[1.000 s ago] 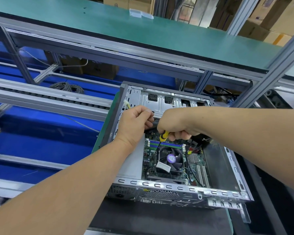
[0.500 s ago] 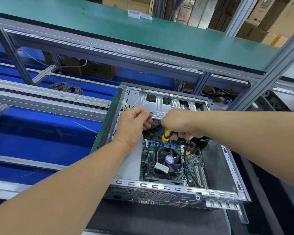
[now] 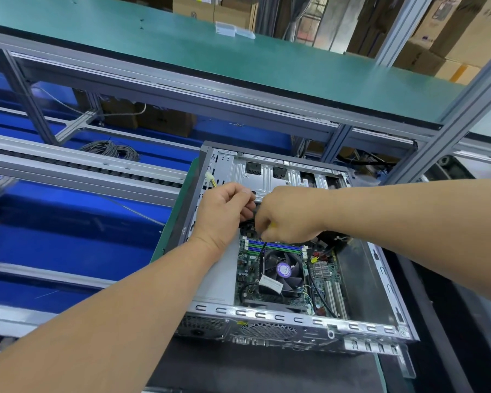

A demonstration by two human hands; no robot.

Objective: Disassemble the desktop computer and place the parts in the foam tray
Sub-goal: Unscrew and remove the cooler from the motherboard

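Your left hand is curled, fingertips pinching something dark, likely a black cable or plug, near the middle of the open computer case. Your right hand is fisted around a screwdriver, whose yellow handle barely shows under your fingers and whose dark shaft points down toward 6 o'clock at the motherboard. The two hands almost touch.

The case lies on its side on the dark surface, lid off. Just below your hands run the memory slots; further toward 6 o'clock sits the cooler fan with its purple hub. At 10 o'clock from your left hand a loose white connector hangs at the case wall. No foam tray is in view.

Cables are soft; pull them by the stiff plug, not the wires. The board is probably thin and fragile, so take its edges. The steel case looks heavy and sharp-rimmed.
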